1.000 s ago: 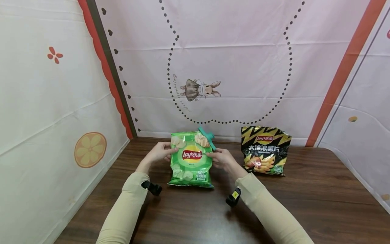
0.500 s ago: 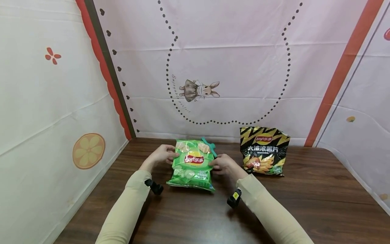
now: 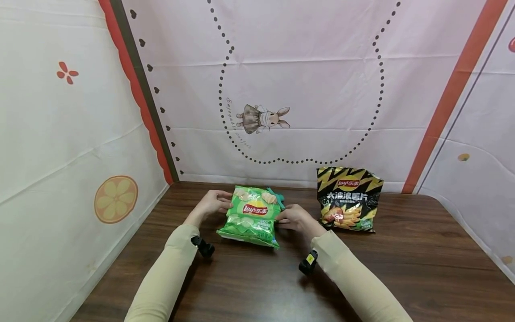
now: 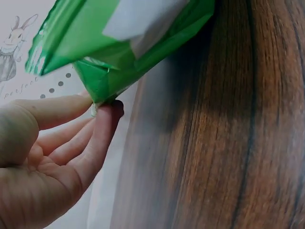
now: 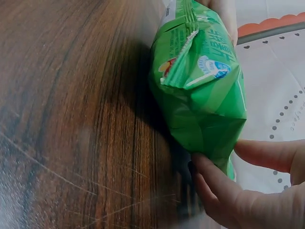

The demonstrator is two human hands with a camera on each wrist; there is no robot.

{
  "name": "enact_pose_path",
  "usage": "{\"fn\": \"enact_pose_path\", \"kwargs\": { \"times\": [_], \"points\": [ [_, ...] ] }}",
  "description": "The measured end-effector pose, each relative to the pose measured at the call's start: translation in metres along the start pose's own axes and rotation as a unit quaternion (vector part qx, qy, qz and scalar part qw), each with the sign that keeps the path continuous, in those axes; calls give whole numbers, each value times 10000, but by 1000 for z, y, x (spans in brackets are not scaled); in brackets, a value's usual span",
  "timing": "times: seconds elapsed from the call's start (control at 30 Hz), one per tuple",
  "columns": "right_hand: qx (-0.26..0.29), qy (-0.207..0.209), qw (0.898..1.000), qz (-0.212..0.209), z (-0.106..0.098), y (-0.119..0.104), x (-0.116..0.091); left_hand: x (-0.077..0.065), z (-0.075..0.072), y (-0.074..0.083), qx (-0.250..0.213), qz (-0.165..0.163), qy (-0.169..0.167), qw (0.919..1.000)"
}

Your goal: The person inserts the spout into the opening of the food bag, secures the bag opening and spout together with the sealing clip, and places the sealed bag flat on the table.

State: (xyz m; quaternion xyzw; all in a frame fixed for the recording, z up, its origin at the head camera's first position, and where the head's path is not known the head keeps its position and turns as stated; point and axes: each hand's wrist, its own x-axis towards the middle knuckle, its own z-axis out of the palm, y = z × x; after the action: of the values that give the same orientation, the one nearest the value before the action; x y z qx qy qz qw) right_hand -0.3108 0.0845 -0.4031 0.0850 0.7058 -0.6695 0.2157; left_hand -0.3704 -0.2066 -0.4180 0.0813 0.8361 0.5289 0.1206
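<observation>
A green bag of Lay's potato chips (image 3: 247,221) leans back on the table, its printed front facing up toward me. My left hand (image 3: 211,203) pinches the bag's left edge; in the left wrist view, the thumb and fingertips meet at a folded green corner (image 4: 102,81). On the opposite edge, my right hand (image 3: 298,218) pinches the bag between thumb and fingers, also seen in the right wrist view with the crimped bottom seam (image 5: 178,67) of the bag. Behind the bag's upper right corner shows a teal clip-like piece (image 3: 279,197), partly hidden.
A black and yellow Lay's chip bag (image 3: 349,199) stands upright at the back right, beyond my right hand. The dark wooden table (image 3: 257,286) meets a printed cloth wall (image 3: 322,112) at the back and another at the left. Black wrist cameras (image 3: 307,263) hang under both wrists.
The green chip bag has tipped from nearly upright to leaning back, its top edge lower. In the last half second its bottom has shifted slightly left. Both hands keep hold of its sides.
</observation>
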Motion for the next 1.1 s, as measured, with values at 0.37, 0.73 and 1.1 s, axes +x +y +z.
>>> {"fn": "enact_pose_path", "kwargs": {
  "times": [0.37,0.73,1.1],
  "points": [
    [12,-118,9999,-89,-5,-5,-2,-9,-5,0,51,-107,-254,9996],
    [-180,-366,9988,-254,-20,-14,-21,-33,-4,31,1357,491,1160,9827],
    [-771,-532,9934,-657,-36,-15,-47,-49,20,59,1284,1136,1052,9796]
  ]
}}
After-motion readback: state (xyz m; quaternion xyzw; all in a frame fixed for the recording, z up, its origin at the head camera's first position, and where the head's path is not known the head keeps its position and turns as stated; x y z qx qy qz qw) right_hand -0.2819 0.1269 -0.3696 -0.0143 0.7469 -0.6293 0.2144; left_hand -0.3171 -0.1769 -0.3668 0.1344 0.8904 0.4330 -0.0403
